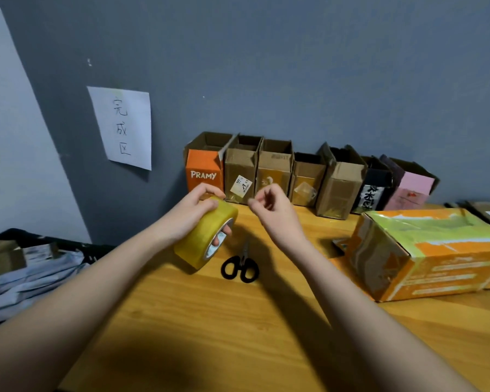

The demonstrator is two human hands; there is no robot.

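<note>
Worktop [210,321] was wood. Left hand [194,210] gripped the fat yellow see-through tape roll [203,239] above it, fingers in the core. Right hand [269,210] sat just beside the roll, fingers curled; couldn't tell if it held anything.

On table [210,329]: scissors [240,266] just right of tape roll [201,239], roll raised in left hand [191,213]. Further right, box [425,258] on its side; behind all, row of open boxes [309,176] against wall [294,80], sheet [122,127] on wall to their left.

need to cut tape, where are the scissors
Head view, centre: the scissors lie on the table, just right of the tape roll in the left hand.
</note>
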